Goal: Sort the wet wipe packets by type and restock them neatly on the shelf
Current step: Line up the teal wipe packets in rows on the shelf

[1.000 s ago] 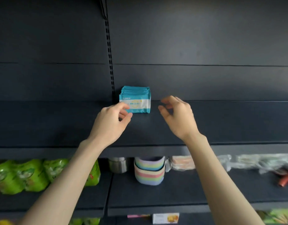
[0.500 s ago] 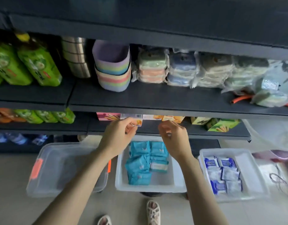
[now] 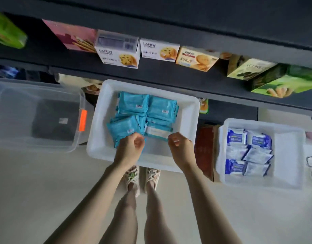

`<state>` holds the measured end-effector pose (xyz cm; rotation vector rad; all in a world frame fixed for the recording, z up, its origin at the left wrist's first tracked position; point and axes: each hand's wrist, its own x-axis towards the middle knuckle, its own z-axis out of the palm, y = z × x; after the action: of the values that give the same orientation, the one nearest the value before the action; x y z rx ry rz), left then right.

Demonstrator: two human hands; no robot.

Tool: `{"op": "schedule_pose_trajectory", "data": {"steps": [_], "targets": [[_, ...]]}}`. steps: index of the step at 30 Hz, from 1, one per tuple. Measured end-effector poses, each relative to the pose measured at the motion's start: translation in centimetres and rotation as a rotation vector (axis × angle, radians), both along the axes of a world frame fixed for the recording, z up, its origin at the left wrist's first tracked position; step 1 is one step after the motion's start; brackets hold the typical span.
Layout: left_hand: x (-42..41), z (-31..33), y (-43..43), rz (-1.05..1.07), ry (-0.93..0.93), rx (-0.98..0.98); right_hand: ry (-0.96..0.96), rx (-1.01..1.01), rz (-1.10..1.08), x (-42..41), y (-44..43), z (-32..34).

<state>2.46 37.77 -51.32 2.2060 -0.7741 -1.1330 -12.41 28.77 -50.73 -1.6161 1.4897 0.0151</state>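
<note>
Teal wet wipe packets (image 3: 144, 111) lay piled in the white bin (image 3: 191, 118). The left hand (image 3: 130, 147) and right hand (image 3: 178, 145) met the pile's near edge, fingers curled; any grip could not be told. The packets looked light, soft and slick, best squeezed as a stack across their flat faces.

Cookie boxes (image 3: 159, 51) in row, top. Green snack bag (image 3: 7, 32), top-left corner. Clear tub (image 3: 14, 111) with orange latch (image 3: 83, 120) on floor (image 3: 46, 191), left of my sandals (image 3: 133, 176).
</note>
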Motion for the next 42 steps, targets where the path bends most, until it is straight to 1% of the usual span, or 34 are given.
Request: {"op": "schedule_pose_trajectory", "data": {"steps": [5,8,10,12,15,20,23,27,29,32,34,38,40,42], "targets": [[-2.1,-9.6,-1.5,0.066,0.053,0.129,0.007,0.138,-0.107,-0.4,-0.2,-10.0],[-2.8,-14.3,-2.9,0.099,0.051,0.102,-0.005,0.155,-0.184,0.0,-0.7,-15.0],[-3.3,-16.5,-3.5,0.097,0.005,0.054,-0.046,0.181,-0.255,0.4,-1.2,-17.6],[-3.8,-18.3,-3.9,0.102,-0.021,0.025,-0.083,0.193,-0.316,0.7,-1.8,-19.5],[-4.2,-19.8,-4.4,0.153,-0.040,0.049,-0.120,0.202,-0.385,0.7,-2.5,-21.2],[-4.2,-20.5,-5.8,0.283,0.063,0.119,-0.176,0.252,-0.331,-0.4,-2.8,-22.3],[-4.5,-20.0,-6.0,0.294,0.083,0.107,-0.224,0.243,-0.330,-0.8,-2.5,-21.6],[-4.8,-18.8,-5.8,0.305,0.125,0.089,-0.344,0.222,-0.381,-1.4,-1.7,-19.1],[-4.8,-17.7,-5.5,0.306,0.188,0.094,-0.383,0.207,-0.392,-1.9,-1.3,-17.5],[-4.4,-14.9,-4.6,0.338,0.340,0.083,-0.460,0.225,-0.458,-2.8,-0.8,-14.2],[-3.7,-12.0,-3.9,0.370,0.438,0.051,-0.521,0.255,-0.485,-3.0,-0.6,-11.2],[-1.7,-3.9,-2.3,0.476,0.646,-0.127,-0.624,0.279,-0.445,-2.1,-0.1,-3.7],[-0.7,1.0,-1.5,0.491,0.689,-0.214,-0.671,0.281,-0.405,-1.0,0.1,0.7],[0.5,6.1,-0.5,0.479,0.665,-0.293,-0.716,0.289,-0.367,0.4,0.3,5.2]]}}
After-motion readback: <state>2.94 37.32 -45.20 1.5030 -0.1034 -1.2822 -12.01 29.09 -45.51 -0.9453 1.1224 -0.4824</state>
